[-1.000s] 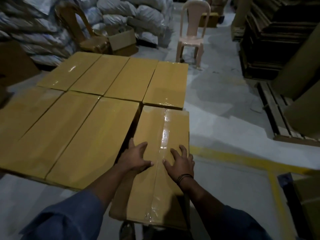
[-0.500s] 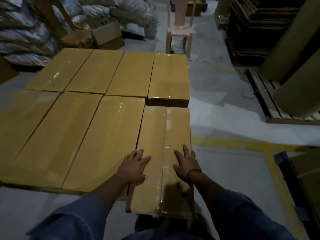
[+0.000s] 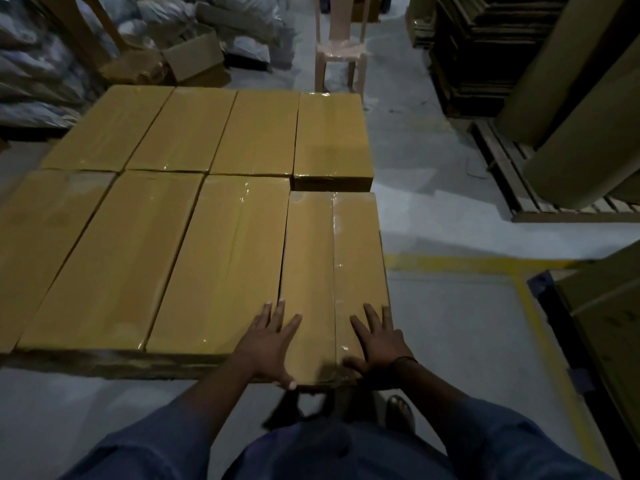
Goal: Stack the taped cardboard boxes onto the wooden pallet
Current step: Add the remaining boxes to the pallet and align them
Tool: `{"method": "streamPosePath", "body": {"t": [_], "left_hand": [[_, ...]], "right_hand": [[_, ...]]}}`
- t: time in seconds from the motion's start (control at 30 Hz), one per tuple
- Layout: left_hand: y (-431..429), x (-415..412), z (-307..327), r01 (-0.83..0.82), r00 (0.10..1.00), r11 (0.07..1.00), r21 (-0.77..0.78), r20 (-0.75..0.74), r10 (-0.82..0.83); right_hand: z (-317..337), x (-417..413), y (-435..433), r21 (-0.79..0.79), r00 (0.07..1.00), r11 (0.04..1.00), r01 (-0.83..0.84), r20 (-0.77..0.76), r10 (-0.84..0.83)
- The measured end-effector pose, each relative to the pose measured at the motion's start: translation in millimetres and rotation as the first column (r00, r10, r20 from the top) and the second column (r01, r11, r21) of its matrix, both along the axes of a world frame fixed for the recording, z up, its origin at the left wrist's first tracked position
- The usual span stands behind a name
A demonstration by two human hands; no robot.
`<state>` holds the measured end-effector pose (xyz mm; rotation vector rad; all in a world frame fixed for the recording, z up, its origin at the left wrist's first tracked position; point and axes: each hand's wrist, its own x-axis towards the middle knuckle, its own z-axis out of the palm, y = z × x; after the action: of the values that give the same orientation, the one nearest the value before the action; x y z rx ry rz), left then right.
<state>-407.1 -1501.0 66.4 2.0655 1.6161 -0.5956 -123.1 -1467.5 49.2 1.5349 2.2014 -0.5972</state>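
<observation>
Taped cardboard boxes [image 3: 221,261]: long, flat, yellow-brown, each wrapped in clear glossy tape that caught the light along seams and edges. Count: eight in view, laid flat in two rows of four, long sides touching; the near-left one was cut off by the frame edge. Whatever carried them was hidden underneath, only a dark strip showing along the near side, so the support could not be made out. The near-right box [image 3: 311,254] closed the near row at its right end, tight beside its neighbour, with a tape line running down its length right of centre. Its near end stuck out towards the person past the rest of the row, and a strip of the far-right box's near face showed above its far end. Two hands on it: left hand [image 3: 270,344] flat at the near-left corner, thumb at the near edge; right hand [image 3: 377,344] flat at the near-right corner, a dark band on the wrist. Grip of both was spread, fingers straight and apart, pinching nothing. Around: one pink plastic chair [image 3: 339,53] beyond the boxes, one open carton [image 3: 194,57] by piled sacks [image 3: 34,64], one wooden pallet [image 3: 502,174] at right bearing at least two brown rolls [image 3: 571,116], and yellow floor lines [image 3: 485,263].
</observation>
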Motion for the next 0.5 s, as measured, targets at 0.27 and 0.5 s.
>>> {"method": "streamPosePath", "body": {"t": [0.27, 0.5], "left_hand": [[-8.7, 1.2, 1.9, 0.029, 0.998, 0.999, 0.017, -0.057, -0.028], [-10.9, 1.2, 3.4, 0.013, 1.000, 0.998, 0.062, -0.026, -0.012]], "right_hand": [[7.2, -0.2, -21.6, -0.043, 0.999, 0.998, -0.040, -0.005, 0.039], [6.3, 3.7, -29.6, -0.017, 0.995, 0.995, -0.098, 0.017, 0.098]]}}
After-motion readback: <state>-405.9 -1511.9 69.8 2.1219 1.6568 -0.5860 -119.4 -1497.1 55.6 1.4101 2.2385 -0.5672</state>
